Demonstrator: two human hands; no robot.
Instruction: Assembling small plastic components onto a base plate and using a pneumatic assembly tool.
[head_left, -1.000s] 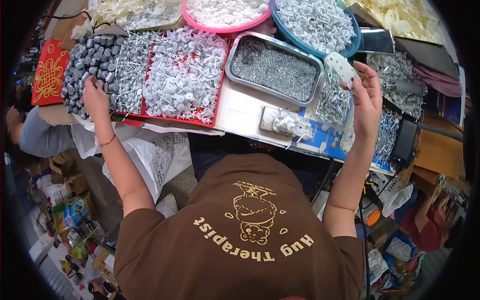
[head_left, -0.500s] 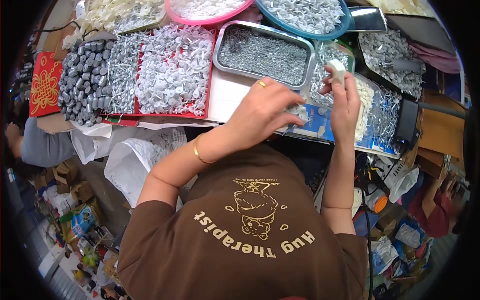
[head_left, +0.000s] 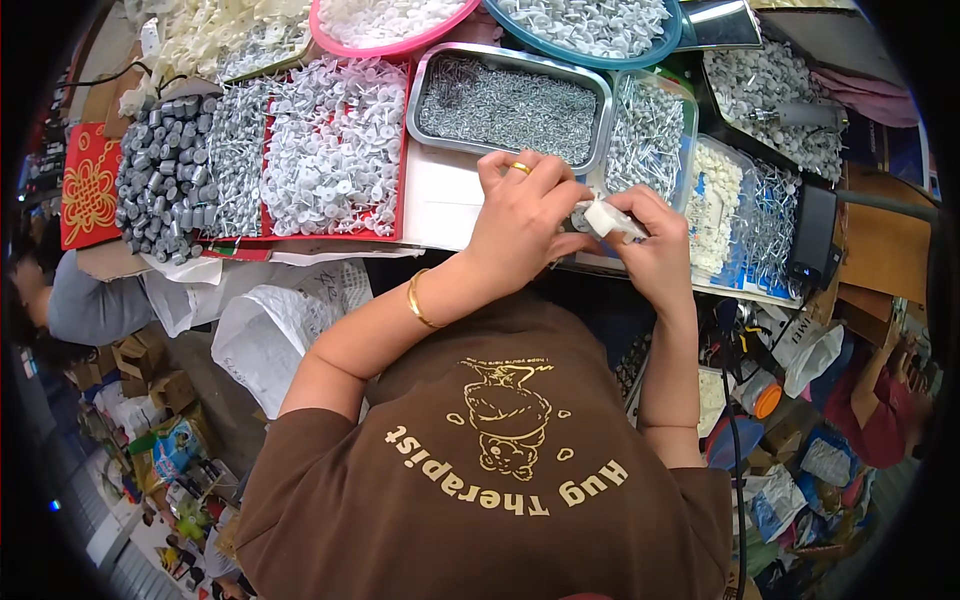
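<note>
My two hands meet at the near edge of the table, in front of a metal tray (head_left: 598,155) of tiny metal pieces. A small white block (head_left: 612,222) is pinched between the thumb and fingers of my right hand (head_left: 660,245). Against its left end press the curled fingers of my left hand (head_left: 520,220), which wears a ring. They close on a small whitish-grey part (head_left: 577,214), mostly hidden by the fingers. Right of the metal tray stands a clear container (head_left: 648,118) of white-headed metal pins.
On the left lie a red tray (head_left: 402,190) of white plastic-headed pins and a heap of grey metal cylinders (head_left: 165,170). Pink (head_left: 395,45) and teal (head_left: 600,58) basins stand behind. To the right are cream pieces (head_left: 712,215), metal hooks (head_left: 768,235) and a black device (head_left: 815,240).
My right hand has come down and left, bringing the white block to the part in my left hand. My left hand has shifted slightly. The view has moved a little.
</note>
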